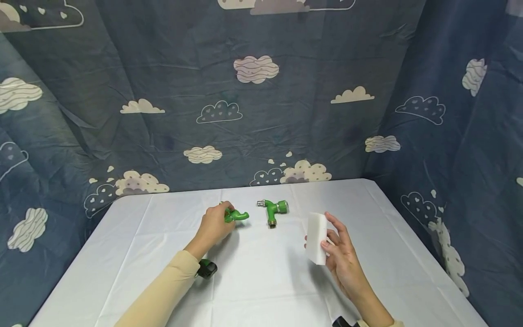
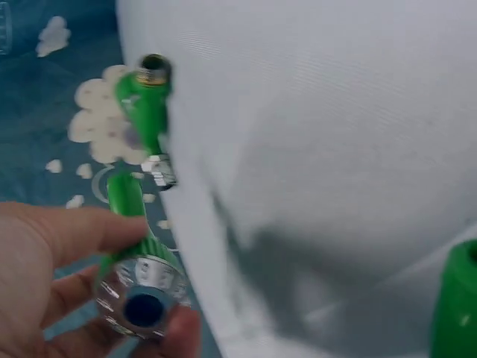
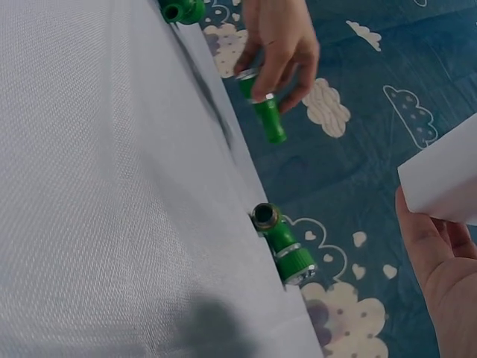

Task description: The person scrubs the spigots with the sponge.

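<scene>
My left hand (image 1: 214, 227) is at the left of the white table, its thumb and fingers gripping a green tap (image 2: 125, 195) with a clear ring and dark opening at one end. In the head view the tap's curved spout (image 1: 242, 216) points right. My right hand (image 1: 344, 256) holds a plain white rectangular block (image 1: 316, 238) upright between thumb and fingers, over the right side of the table. Between the hands, farther back, another green tap (image 1: 271, 209) with metal ends lies on the cloth.
A further green piece (image 3: 182, 9) with a round opening lies near my left wrist, mostly hidden by the arm in the head view. White cloth (image 1: 253, 290) covers the table. A dark curtain with clouds (image 1: 175, 81) hangs behind and at both sides.
</scene>
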### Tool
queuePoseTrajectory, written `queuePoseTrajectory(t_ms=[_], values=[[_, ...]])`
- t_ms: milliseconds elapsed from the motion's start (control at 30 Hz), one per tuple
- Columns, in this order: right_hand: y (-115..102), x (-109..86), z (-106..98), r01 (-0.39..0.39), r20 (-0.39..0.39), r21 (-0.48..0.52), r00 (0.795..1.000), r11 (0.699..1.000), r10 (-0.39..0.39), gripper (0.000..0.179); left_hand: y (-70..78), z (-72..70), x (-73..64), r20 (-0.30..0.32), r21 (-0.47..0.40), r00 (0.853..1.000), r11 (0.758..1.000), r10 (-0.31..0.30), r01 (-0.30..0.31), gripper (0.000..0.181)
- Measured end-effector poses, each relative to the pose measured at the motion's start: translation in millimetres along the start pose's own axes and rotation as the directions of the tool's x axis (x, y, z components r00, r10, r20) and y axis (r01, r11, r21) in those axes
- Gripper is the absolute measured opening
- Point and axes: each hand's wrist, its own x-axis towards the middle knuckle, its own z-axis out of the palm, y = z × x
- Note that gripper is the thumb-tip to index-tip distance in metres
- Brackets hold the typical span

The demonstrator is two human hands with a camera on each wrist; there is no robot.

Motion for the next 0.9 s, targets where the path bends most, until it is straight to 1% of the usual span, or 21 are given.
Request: queuePoseTrajectory(t_ms=[100,167,267,367,467,533,600,667,733,767,800,867,900], values=[[0.4,-0.7,0.2,0.006,-0.007,-0.042,1.0,0.999,-0.006,0.065,6.2,-10.2,-5.6,-0.047,-0.057,0.997,0.997,0.054,-0.057,0.029],[0.4,-1.2,0.7,0.01,-0.008,-0.08,1.0,0.997,-0.011,0.065,11.6,-17.5,-11.5,-0.072,-0.09,0.993,0.99,0.098,-0.105,0.028],[-0.5,-1.2,2.6,0.015,-0.004,-0.131,1.0,0.991,-0.015,0.065,19.7,-28.1,-22.5,-0.081,-0.144,0.983,0.974,0.166,-0.176,0.027],[-1.6,-1.1,5.2,0.015,-0.003,-0.171,1.0,0.985,-0.016,0.065,27.4,-36.9,-34.0,-0.062,-0.209,0.968,0.945,0.243,-0.251,0.026],[-2.8,-1.7,7.7,0.031,0.0,-0.211,1.0,0.977,-0.031,0.063,33.2,-42.0,-45.5,-0.04,-0.261,0.946,0.911,0.321,-0.32,0.025],[-2.8,-2.2,9.6,0.062,0.01,-0.259,0.998,0.964,-0.062,0.062,35.2,-43.1,-52.8,-0.018,-0.292,0.931,0.888,0.366,-0.355,0.025],[-2.2,-2.5,12.7,0.1,0.028,-0.313,0.995,0.944,-0.096,0.06,36.7,-43.0,-59.6,0.013,-0.327,0.918,0.869,0.397,-0.371,0.025],[-0.8,-2.8,16.8,0.13,0.052,-0.38,0.991,0.916,-0.12,0.059,37.3,-42.3,-65.7,0.049,-0.363,0.907,0.853,0.418,-0.374,0.027],[1.1,-3.8,22.5,0.15,0.069,-0.463,0.989,0.874,-0.133,0.057,38.4,-41.3,-71.0,0.077,-0.393,0.906,0.848,0.417,-0.356,0.031],[2.3,-4.2,25.1,0.164,0.08,-0.508,0.986,0.846,-0.143,0.057,39.0,-40.8,-73.5,0.086,-0.408,0.908,0.846,0.41,-0.343,0.033],[3.1,-4.9,27.6,0.181,0.094,-0.554,0.983,0.813,-0.155,0.056,39.3,-40.0,-75.6,0.092,-0.427,0.91,0.842,0.403,-0.33,0.035],[4.6,-5.7,32.5,0.229,0.131,-0.647,0.973,0.727,-0.189,0.057,40.2,-38.1,-79.0,0.089,-0.467,0.916,0.829,0.391,-0.308,0.038],[5.1,-5.9,34.9,0.261,0.155,-0.685,0.964,0.68,-0.214,0.059,40.3,-37.1,-80.3,0.085,-0.495,0.919,0.817,0.386,-0.297,0.039]])
